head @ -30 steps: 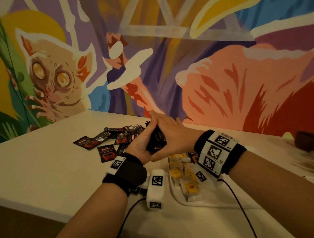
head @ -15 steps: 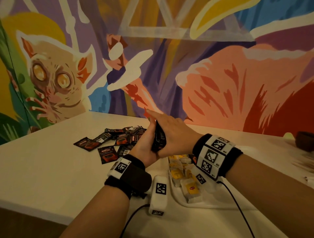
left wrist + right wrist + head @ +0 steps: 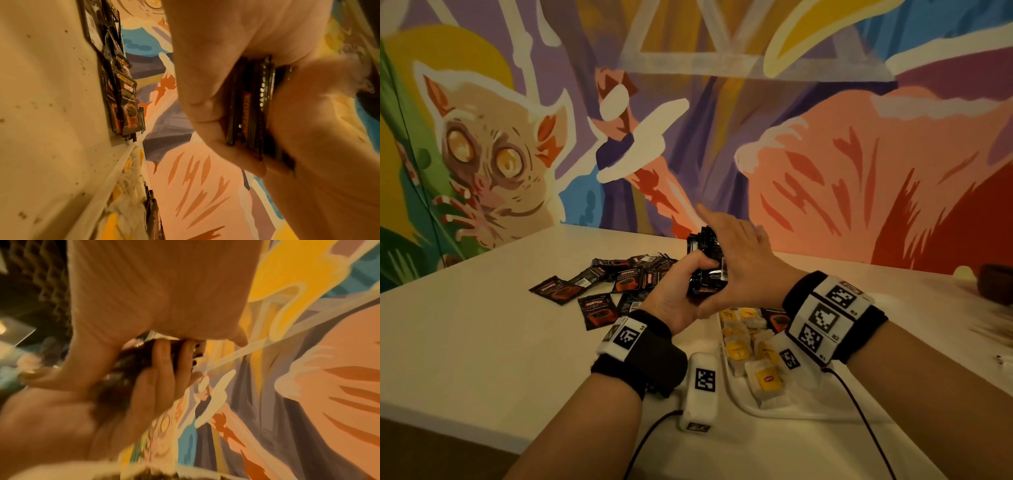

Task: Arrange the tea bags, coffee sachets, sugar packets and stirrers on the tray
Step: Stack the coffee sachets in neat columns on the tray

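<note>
My left hand grips a stack of black coffee sachets held upright above the table. My right hand presses flat against the stack's right side, fingers straight and pointing up. In the left wrist view the stack sits edge-on between my left hand's fingers and the blurred right hand. In the right wrist view the left hand's fingers wrap the stack under the right palm. Below my hands lies the white tray with several yellow-tagged tea bags and a coffee sachet.
Several loose coffee sachets lie scattered on the white table, left of the tray. A dark object and a blurred pile sit at the far right. A painted wall rises right behind the table.
Both hands have lifted the sachet stack a little higher. The right hand's fingers have straightened and now point upward against the stack.
</note>
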### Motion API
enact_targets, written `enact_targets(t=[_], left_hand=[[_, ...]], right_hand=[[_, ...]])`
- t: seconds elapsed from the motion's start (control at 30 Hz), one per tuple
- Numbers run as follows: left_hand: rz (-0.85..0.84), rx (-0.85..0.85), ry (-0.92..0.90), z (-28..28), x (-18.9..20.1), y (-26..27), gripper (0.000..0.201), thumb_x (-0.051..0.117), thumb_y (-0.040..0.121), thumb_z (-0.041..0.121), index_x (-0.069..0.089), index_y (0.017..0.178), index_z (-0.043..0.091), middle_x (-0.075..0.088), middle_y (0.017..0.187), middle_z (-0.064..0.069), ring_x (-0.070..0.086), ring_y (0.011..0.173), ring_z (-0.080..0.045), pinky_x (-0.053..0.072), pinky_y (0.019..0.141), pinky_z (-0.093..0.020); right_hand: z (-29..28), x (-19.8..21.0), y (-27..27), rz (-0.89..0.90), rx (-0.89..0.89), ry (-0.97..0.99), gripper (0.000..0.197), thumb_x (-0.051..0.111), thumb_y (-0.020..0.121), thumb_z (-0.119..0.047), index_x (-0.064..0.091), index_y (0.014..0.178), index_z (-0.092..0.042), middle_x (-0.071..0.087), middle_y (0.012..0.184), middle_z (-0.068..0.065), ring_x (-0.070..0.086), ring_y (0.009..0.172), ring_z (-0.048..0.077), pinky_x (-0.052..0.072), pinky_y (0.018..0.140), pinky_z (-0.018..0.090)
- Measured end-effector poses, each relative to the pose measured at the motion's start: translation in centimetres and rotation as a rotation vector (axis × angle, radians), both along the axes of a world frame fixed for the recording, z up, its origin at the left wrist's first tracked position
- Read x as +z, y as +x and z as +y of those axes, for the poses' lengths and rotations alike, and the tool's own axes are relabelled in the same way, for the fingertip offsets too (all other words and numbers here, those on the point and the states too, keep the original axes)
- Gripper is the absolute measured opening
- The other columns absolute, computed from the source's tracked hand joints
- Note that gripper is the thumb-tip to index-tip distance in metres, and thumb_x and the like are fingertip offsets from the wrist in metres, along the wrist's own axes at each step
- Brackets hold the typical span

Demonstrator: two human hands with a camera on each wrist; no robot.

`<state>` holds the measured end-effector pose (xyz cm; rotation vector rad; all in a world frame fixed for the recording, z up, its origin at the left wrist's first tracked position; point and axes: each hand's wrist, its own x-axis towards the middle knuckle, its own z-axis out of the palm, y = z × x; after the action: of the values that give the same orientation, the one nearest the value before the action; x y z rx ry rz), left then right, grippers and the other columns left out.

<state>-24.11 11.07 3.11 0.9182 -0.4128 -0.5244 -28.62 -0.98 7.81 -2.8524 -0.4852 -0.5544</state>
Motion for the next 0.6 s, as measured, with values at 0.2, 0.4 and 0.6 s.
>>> enact_targets(t=[0.2, 0.4, 0.6], left_hand=[[-0.087, 0.059, 0.050, -0.2, 0.0, 0.2, 0.019, 0.048, 0.086, 0.005, 0.061, 0.101, 0.004, 0.068, 0.085, -0.012, 0.068, 0.067, -0.021, 0.055, 0.063, -0.030], [-0.183, 0.065, 0.135, -0.6, -0.5, 0.1, 0.026, 0.054, 0.083, -0.004, 0.063, 0.104, 0.008, 0.070, 0.087, -0.010, 0.067, 0.076, -0.023, 0.055, 0.058, -0.029], [-0.113, -0.032, 0.139, -1.1, -0.6, 0.2, 0.041, 0.065, 0.074, 0.031, 0.064, 0.110, 0.011, 0.070, 0.098, -0.011, 0.067, 0.090, -0.024, 0.056, 0.068, -0.033]], right_hand=[[-2.1, 1.0, -2.7, -0.031, -0.047, 0.718, 0.056, 0.070, 0.080, -0.025, 0.046, 0.131, -0.018, 0.052, 0.114, -0.001, 0.051, 0.102, 0.011, 0.042, 0.086, 0.020], [-3.2, -0.9, -3.5, 0.147, -0.130, 1.096, 0.027, 0.066, 0.083, -0.004, 0.055, 0.107, -0.011, 0.062, 0.071, 0.006, 0.051, 0.038, 0.009, 0.037, 0.037, 0.018], [-4.5, -2.8, -3.2, 0.265, -0.049, 1.374, 0.020, 0.049, 0.088, 0.009, 0.059, 0.086, -0.007, 0.055, 0.054, 0.000, 0.047, 0.035, 0.006, 0.032, 0.034, 0.015]])
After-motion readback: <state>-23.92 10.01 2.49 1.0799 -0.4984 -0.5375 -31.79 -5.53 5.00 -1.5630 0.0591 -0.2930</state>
